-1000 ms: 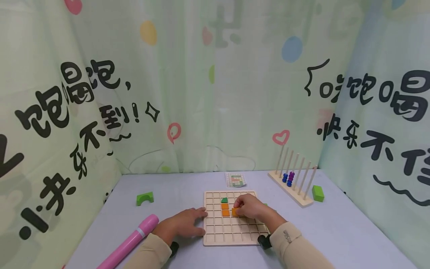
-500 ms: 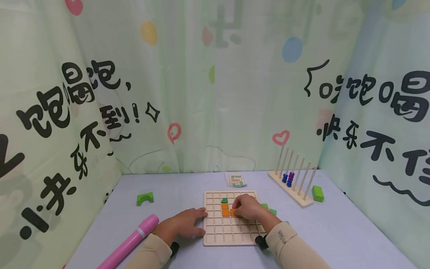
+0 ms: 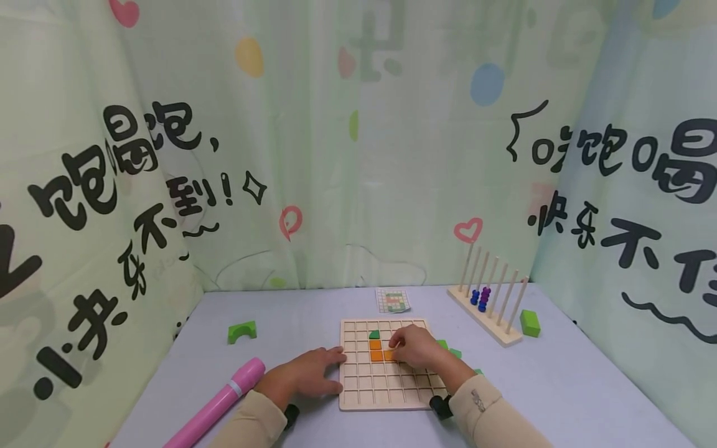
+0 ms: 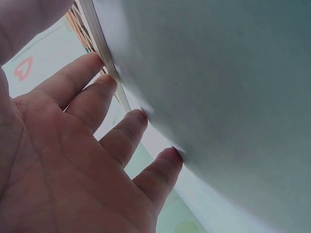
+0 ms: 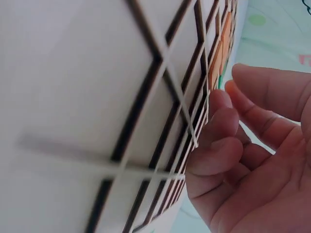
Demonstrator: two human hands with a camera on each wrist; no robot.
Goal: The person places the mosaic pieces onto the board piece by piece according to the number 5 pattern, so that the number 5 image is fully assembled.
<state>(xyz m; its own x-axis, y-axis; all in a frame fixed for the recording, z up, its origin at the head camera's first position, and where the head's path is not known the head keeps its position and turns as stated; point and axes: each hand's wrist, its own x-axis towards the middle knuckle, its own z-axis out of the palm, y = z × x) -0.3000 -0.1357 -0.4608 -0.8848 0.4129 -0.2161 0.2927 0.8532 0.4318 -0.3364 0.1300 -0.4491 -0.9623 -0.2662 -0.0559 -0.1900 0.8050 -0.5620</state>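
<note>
A wooden grid board lies on the table. Two orange blocks sit stacked in one column with a green piece above them. My right hand is on the board, its curled fingertips pinching another orange block set beside the lower orange one. In the right wrist view the right hand curls against the board, with orange blocks beyond. My left hand lies flat on the table; its straight fingers touch the board's left edge.
A pink cylinder lies front left, a green arch farther back. A pattern card lies behind the board. A peg rack with blue and purple beads and a green block stand right. Small green pieces lie beside the board. Curtains enclose the table.
My right hand has drawn slightly left with the orange block, bringing it down beside the lower orange one and uncovering green pieces to the right. The left hand has stayed put.
</note>
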